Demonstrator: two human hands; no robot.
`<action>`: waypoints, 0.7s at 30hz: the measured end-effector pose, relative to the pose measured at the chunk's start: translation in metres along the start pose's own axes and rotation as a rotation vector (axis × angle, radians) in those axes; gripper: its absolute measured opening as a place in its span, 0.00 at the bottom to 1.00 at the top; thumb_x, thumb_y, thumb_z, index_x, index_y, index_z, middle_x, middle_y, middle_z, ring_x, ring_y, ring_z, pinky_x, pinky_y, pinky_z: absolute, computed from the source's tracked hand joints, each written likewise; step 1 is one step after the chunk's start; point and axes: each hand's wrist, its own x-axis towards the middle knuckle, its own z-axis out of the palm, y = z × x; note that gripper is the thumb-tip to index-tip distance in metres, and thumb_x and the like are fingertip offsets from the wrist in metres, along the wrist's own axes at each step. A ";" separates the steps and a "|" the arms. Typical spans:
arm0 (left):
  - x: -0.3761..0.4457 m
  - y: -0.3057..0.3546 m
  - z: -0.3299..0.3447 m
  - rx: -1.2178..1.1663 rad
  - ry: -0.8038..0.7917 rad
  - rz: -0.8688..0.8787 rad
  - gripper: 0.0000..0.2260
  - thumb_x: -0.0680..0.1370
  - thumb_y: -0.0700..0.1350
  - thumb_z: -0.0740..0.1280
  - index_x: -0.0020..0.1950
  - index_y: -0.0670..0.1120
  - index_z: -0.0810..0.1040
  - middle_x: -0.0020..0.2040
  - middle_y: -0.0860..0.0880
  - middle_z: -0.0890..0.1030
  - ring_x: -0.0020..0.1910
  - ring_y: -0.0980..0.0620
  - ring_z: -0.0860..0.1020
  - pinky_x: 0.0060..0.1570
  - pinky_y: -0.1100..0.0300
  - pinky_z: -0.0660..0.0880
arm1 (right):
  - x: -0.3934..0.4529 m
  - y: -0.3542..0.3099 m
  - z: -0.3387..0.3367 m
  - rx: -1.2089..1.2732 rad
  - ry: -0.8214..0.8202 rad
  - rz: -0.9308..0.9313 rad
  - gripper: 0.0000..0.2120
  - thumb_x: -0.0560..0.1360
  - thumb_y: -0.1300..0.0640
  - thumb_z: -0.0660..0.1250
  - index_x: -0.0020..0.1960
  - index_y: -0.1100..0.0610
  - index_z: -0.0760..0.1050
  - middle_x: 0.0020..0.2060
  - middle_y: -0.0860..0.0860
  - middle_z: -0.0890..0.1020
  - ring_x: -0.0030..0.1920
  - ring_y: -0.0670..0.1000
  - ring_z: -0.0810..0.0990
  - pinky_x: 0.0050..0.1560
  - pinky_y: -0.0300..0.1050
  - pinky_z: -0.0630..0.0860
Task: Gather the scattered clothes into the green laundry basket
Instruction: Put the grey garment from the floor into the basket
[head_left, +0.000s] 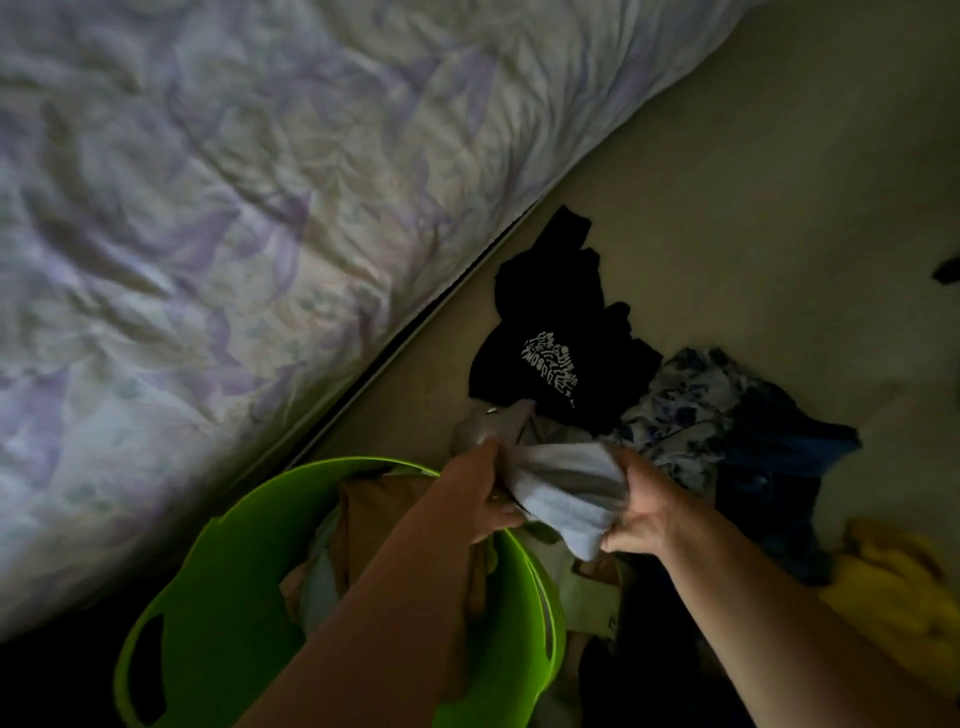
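The green laundry basket (228, 597) stands on the floor at lower left, with brown and pale clothes inside. Both hands grip a pale grey-blue garment (563, 491) just past the basket's far rim. My left hand (480, 493) holds its left end, my right hand (641, 512) its right end. Beyond lies a black T-shirt (556, 332) with white print. A blue-and-white floral garment (680, 415), a dark blue garment (769, 483) and a yellow garment (898, 587) lie to the right on the floor.
A bed with a wrinkled purple floral cover (234, 208) fills the upper left, its edge running diagonally beside the basket. Beige floor (779, 182) stretches to the upper right. A small dark object (948, 270) shows at the right edge.
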 end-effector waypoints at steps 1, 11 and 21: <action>-0.004 -0.006 0.001 -0.026 -0.084 -0.027 0.26 0.78 0.57 0.64 0.68 0.40 0.70 0.65 0.37 0.75 0.61 0.36 0.76 0.56 0.40 0.76 | -0.011 0.002 0.005 -0.059 -0.067 0.038 0.08 0.67 0.56 0.66 0.39 0.62 0.77 0.29 0.55 0.81 0.28 0.52 0.80 0.29 0.39 0.77; -0.046 -0.026 0.006 0.174 -0.038 0.285 0.16 0.79 0.41 0.62 0.66 0.38 0.72 0.65 0.38 0.77 0.64 0.39 0.76 0.61 0.47 0.74 | -0.072 0.019 -0.021 -0.524 0.026 0.307 0.33 0.58 0.52 0.82 0.58 0.64 0.77 0.49 0.59 0.84 0.47 0.57 0.84 0.53 0.49 0.80; -0.132 -0.007 0.026 0.558 -0.351 0.529 0.08 0.78 0.38 0.66 0.55 0.40 0.81 0.54 0.36 0.82 0.55 0.37 0.80 0.62 0.45 0.75 | -0.105 -0.026 -0.028 -0.615 0.958 -0.571 0.17 0.80 0.58 0.57 0.63 0.67 0.72 0.61 0.65 0.75 0.56 0.58 0.76 0.55 0.50 0.74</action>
